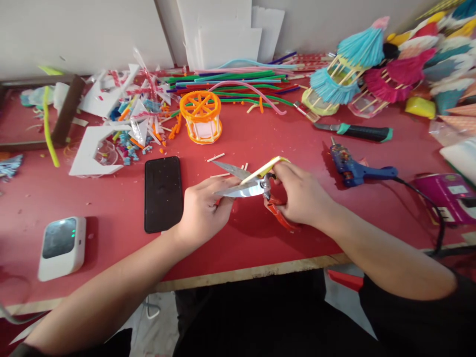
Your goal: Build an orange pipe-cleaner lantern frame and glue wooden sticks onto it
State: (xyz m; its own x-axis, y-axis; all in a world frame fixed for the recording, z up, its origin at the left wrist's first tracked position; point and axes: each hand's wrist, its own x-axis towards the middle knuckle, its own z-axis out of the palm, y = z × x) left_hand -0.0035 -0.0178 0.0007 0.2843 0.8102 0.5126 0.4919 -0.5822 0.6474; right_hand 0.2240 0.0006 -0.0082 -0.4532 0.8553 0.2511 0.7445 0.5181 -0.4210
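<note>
My right hand (303,191) grips the red-handled scissors (253,187), their blades spread and pointing left. Between the blades runs a thin pale stick (262,169), slanting from my right fingertips down toward my left hand. Fingers closed, my left hand (206,210) pinches the stick's lower end, mostly hidden behind the lower blade. A yellow piece (273,166) shows by my right fingertips; its kind is unclear. Short cut stick pieces (216,157) lie on the red table just beyond the blades. Farther back stands a small orange round frame (201,116) with a spoked top and pale upright sticks.
A black phone (162,194) and a white device (62,248) lie left. To the right are a blue glue gun (353,166) with its cord, a utility knife (362,132) and paper-topped lantern-like models (334,82). Pipe cleaners (238,77) and scraps (139,124) spread along the back.
</note>
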